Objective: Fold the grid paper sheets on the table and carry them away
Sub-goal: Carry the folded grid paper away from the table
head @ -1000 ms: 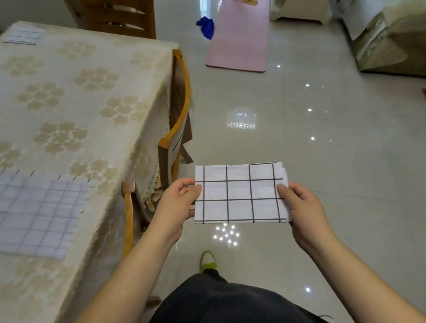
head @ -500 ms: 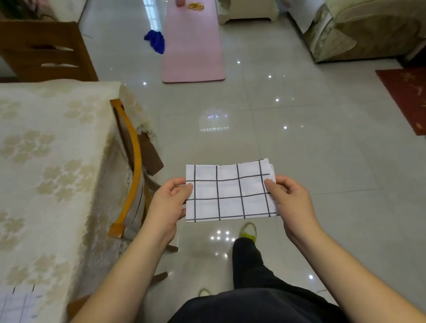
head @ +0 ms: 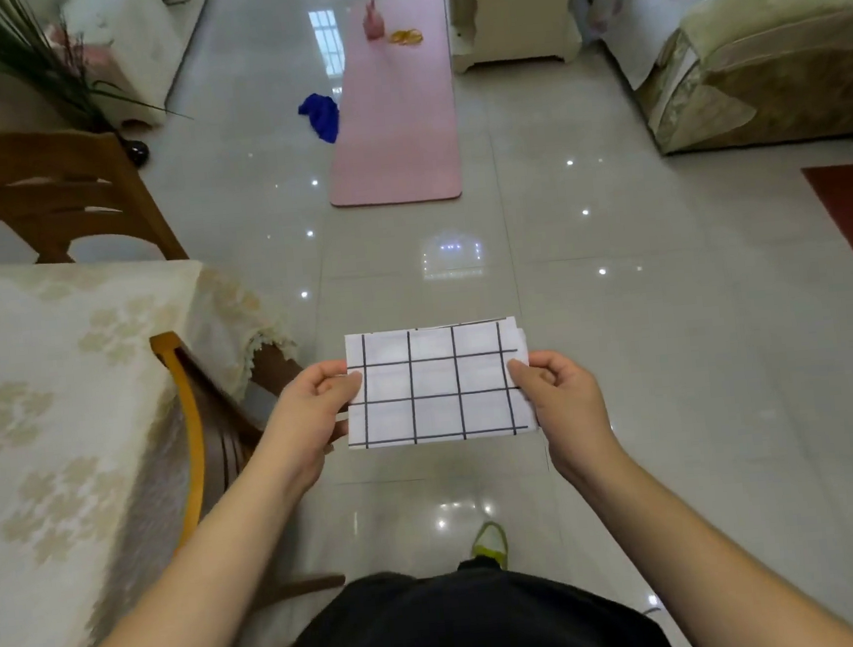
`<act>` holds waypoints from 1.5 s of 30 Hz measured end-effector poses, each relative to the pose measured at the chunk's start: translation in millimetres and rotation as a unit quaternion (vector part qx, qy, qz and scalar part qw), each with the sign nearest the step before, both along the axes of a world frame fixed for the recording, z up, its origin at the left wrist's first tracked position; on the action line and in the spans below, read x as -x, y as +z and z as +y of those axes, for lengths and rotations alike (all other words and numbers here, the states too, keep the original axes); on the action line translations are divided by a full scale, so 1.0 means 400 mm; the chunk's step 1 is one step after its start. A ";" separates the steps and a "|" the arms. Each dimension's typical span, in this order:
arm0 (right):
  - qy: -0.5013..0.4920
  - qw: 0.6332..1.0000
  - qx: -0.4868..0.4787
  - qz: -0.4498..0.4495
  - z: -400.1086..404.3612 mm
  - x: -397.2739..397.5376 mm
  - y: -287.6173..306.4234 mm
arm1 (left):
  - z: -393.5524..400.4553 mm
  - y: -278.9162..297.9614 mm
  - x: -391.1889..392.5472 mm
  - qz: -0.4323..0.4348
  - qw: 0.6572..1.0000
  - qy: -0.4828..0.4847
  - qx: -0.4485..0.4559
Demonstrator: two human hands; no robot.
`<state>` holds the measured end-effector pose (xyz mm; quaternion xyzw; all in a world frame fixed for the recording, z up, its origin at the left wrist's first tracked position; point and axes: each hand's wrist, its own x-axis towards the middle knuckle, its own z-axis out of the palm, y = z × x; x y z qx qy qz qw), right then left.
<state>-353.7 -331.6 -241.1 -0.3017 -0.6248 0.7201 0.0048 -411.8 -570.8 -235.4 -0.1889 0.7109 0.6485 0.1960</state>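
Folded grid paper sheets [head: 437,384] look light and floppy, so pinching both short edges makes sense. Left hand [head: 313,410] and right hand [head: 562,399] each pinch an end, right of the surface [head: 60,407].

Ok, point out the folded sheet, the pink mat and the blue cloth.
folded sheet [head: 435,384]: head view, middle of its top face.
pink mat [head: 397,129]: head view, bare middle.
blue cloth [head: 321,115]: head view, centre of the heap.
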 end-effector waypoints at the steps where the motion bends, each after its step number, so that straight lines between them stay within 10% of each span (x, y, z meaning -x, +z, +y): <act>1: 0.003 1.000 0.003 0.003 0.006 0.033 0.005 | 0.003 0.004 0.021 -0.002 1.000 0.003 0.005; 45: 0.275 0.961 -0.006 0.021 -0.263 1.611 -0.043 | -0.293 0.025 1.288 0.008 0.974 0.223 0.026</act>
